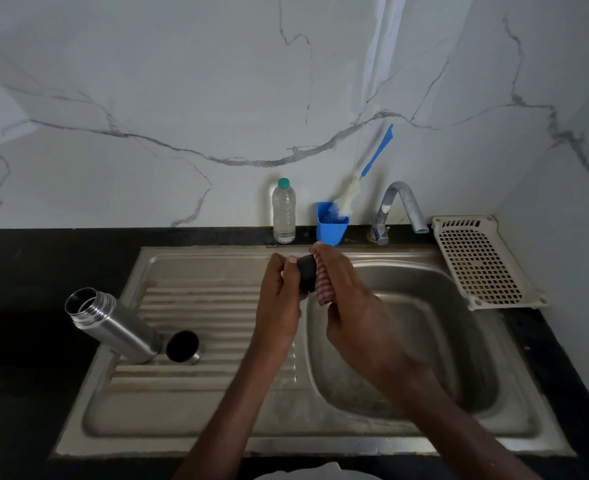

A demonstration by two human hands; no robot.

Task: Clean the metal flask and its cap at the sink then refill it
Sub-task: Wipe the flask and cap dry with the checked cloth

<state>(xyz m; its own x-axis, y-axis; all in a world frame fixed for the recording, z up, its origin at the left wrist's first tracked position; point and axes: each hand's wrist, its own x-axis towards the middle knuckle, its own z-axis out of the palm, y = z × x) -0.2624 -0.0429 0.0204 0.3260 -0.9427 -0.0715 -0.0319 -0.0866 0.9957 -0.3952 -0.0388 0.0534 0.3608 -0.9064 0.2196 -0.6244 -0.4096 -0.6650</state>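
The small black cylindrical flask stopper [307,277] is held above the steel sink [407,341], near the basin's left rim. The left hand [279,306] has its fingers curled round the stopper; the right hand [350,306] grips a red-and-white checked cloth [321,284] and presses it against the stopper's end. The open stainless-steel flask [113,323] stands tilted at the left edge of the ribbed draining board [199,306], with its round steel cup-lid [183,347] just beside its base. At the back stand a clear plastic water bottle with a green cap [283,213], a blue cup holding a bottle brush [331,223], a chrome tap [398,209] and a cream perforated tray [481,261]. No writing is legible
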